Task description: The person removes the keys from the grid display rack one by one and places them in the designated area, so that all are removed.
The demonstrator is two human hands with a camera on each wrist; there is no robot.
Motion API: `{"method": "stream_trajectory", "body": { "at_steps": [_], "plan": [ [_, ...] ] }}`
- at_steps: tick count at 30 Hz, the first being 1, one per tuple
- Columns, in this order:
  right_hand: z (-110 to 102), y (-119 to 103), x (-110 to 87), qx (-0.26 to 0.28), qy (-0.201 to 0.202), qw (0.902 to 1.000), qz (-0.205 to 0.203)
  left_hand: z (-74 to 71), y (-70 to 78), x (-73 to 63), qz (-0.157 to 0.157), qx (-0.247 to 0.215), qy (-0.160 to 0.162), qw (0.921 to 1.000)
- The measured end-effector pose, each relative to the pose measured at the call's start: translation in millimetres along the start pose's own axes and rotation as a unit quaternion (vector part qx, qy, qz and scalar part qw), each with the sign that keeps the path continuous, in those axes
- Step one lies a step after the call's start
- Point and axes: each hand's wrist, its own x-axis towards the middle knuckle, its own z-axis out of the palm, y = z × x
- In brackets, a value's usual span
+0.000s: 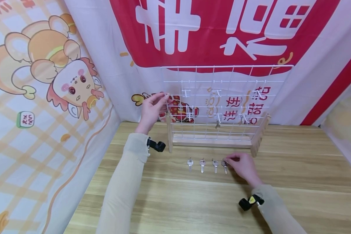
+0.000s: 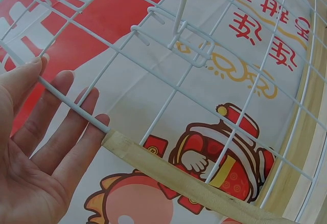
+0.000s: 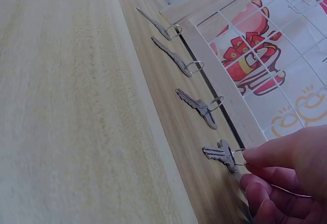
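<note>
My left hand (image 1: pixel 152 109) holds the left edge of a white wire grid rack (image 1: pixel 213 66). In the left wrist view the thumb lies on the near side of the edge wire and the fingers pass behind it. Low in front of the rack, my right hand (image 1: pixel 243 166) pinches the small ring of a silver key (image 3: pixel 223 155) between thumb and forefinger. That key is the rightmost of a row on the table. Beside it lie three more ringed keys: one nearest (image 3: pixel 198 107), one in the middle (image 3: pixel 172 58) and one farthest (image 3: pixel 153 22).
A wooden base (image 1: pixel 210 141) with side posts supports the grid. Several white hooks hang on its wires, and a key (image 1: pixel 217 124) hangs from a lower middle one. Printed cloth (image 1: pixel 140 81) stands close behind the rack and along the left side of the wooden table (image 1: pixel 193 201).
</note>
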Motion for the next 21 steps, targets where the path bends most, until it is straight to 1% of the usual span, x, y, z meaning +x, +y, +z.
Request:
{"method": "stream_trajectory", "body": {
  "at_steps": [3,6,9,11,15,18,21],
  "plan": [
    [-1.4,0.5,-0.5,0.005,0.001,1.0000,0.002,0.4,0.1,0.1,-0.001,0.002,0.002,1.0000],
    [-6.8,-1.3,-1.4,0.039,-0.001,0.9992,0.009,0.6,0.2,0.1,-0.001,0.001,0.003,1.0000],
    [-16.6,-6.3,-2.1,0.072,0.010,0.9973,0.011,0.5,0.2,0.2,0.000,-0.003,0.001,1.0000],
    [-24.0,-10.8,-1.9,0.084,0.026,0.9961,0.003,0.4,0.3,-0.2,0.000,-0.004,-0.001,1.0000],
    [-38.1,-25.1,-0.9,0.094,0.058,0.9939,-0.005,0.6,0.7,-0.8,0.001,-0.006,-0.003,1.0000],
    [-47.3,-40.7,-1.1,0.120,0.076,0.9899,-0.007,0.7,1.3,-1.3,0.004,-0.003,-0.003,1.0000],
    [-53.6,-58.2,-1.7,0.147,0.093,0.9846,-0.022,0.4,1.3,-1.3,0.005,-0.002,-0.003,1.0000]
  ]
}}
